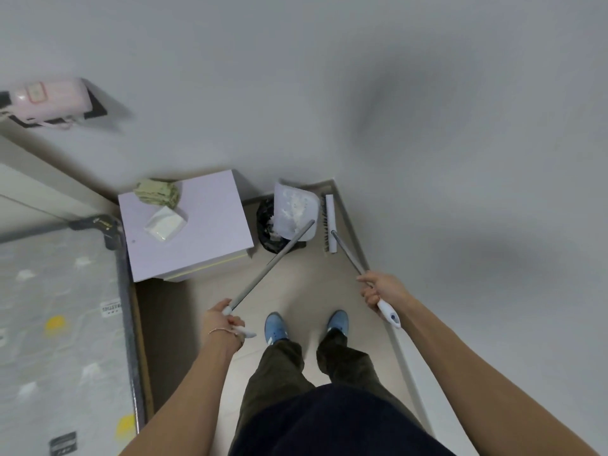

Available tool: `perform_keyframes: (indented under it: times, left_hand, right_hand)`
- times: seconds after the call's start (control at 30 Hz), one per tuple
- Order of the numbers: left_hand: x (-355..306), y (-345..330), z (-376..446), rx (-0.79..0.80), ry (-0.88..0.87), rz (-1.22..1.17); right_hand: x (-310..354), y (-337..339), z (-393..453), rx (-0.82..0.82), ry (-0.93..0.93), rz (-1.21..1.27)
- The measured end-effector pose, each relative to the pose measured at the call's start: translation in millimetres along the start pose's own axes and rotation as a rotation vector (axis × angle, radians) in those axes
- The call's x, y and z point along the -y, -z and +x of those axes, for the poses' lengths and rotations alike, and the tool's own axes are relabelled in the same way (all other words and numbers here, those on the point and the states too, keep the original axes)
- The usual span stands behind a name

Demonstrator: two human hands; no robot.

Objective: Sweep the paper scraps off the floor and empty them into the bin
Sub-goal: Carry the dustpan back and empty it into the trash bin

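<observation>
Underfoot, beige floor [289,291] meets white wall [427,126].

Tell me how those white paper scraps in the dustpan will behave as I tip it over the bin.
The paper scraps look thin and crumpled, so probably very light and apt to slide out easily. Some may cling to the dustpan or flutter past the black-lined bin, since the pan overhangs only part of its opening.

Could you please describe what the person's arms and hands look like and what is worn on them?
Both forearms are bare, with no sleeves in view and no gloves. The left hand has a thin, light-coloured bracelet around the wrist. The right hand shows no watch, ring or band that can be made out.
</observation>
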State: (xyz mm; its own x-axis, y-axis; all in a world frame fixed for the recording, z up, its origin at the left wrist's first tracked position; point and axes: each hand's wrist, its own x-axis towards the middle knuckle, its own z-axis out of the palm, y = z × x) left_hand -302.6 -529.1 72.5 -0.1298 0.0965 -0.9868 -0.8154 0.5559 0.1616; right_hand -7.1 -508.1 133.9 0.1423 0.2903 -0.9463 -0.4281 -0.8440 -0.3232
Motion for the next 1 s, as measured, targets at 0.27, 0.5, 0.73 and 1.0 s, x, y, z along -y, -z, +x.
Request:
perform_keyframes:
  times: [0.27,0.5,0.73,1.0]
  left_hand:
    - [0,3,38,0.011,0.068,-0.12]
    - [9,4,47,0.013,0.065,-0.101]
    - [13,10,38,0.031,0.148,-0.178]
    - [15,11,33,0.088,0.233,-0.266]
  right_hand:
    - [21,-11,0,0.012,-0.007,-0.082]
    - [38,-15,-4,0.053,0.003,-0.102]
    - [50,-17,1,0.079,0.019,-0.147]
    - [52,-20,2,0.079,0.047,-0.145]
